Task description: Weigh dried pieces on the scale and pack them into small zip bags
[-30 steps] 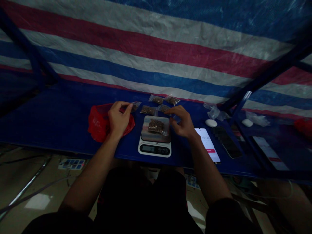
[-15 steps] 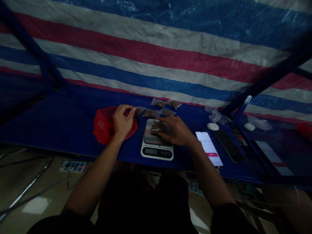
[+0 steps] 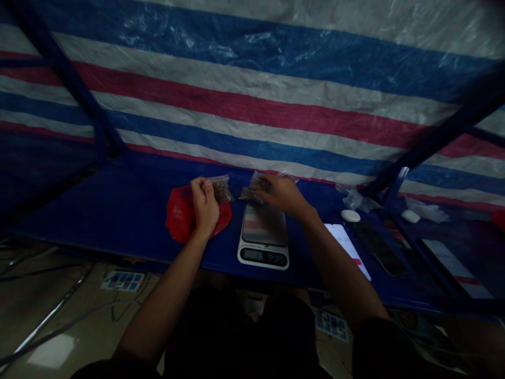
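In the head view my left hand (image 3: 205,208) is closed, pinching a small clear bag (image 3: 221,189) of brown bits, raised over a red plastic bag (image 3: 177,216). My right hand (image 3: 286,195) reaches past the far edge of a white kitchen scale (image 3: 263,258). Its thumb and fingers close on another small clear bag (image 3: 258,185) of brown bits, which overlaps similar bags on the blue surface. My fingers partly hide these bags. Nothing lies on the visible part of the scale's plate, and its display is lit.
Right of the scale are a lit phone (image 3: 349,247), a dark phone (image 3: 382,250), a white oval object (image 3: 350,215) and crumpled clear plastic (image 3: 357,199). A striped sheet (image 3: 252,100) hangs behind, between blue frame bars (image 3: 82,95). A power strip (image 3: 123,281) lies on the floor.
My right hand has moved the small bag off the scale to the bags behind it. My left hand has lifted a small bag. The view has shifted slightly.
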The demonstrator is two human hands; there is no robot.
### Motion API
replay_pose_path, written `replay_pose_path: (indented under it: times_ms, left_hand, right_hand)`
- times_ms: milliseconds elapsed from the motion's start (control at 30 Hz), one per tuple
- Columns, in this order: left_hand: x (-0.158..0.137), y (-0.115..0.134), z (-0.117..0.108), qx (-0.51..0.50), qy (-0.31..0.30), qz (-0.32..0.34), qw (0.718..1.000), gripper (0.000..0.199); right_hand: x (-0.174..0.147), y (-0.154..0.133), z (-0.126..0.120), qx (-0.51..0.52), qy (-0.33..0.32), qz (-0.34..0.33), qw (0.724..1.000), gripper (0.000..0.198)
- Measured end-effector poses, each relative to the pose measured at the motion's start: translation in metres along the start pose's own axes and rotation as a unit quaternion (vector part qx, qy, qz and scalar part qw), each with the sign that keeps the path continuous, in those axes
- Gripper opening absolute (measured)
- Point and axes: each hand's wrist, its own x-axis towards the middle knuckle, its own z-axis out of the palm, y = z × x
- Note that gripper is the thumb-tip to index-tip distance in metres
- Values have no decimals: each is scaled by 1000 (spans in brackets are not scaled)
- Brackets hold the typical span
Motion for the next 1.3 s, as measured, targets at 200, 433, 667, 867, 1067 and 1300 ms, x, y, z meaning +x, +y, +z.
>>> replay_pose_path:
  times_ms: [200,433,667,867,1067,1300]
  left_hand:
    - [-4,14,4,-123,-3,-94,988,51]
    - [9,17,3,-250,40,-159,954,55]
    - [16,41,-38,-171,-62,-124,975,57]
    - [29,59,-96,78,-203,-64,974,53]
    - [33,70,-129,208,-272,-16,940,54]
    - [33,61,-152,243,-275,-18,930,51]
  right_hand:
    - [27,-6,26,-33,-14,15,999,41]
    - [18,-18,37,18,35,-12,999,40]
    - [9,-29,34,83,16,-84,993,31]
    - [13,-82,34,126,-89,-241,958,26]
    - [12,-140,55,-20,-141,-162,976,64]
    - [10,-147,58,-39,-188,-158,969,22]
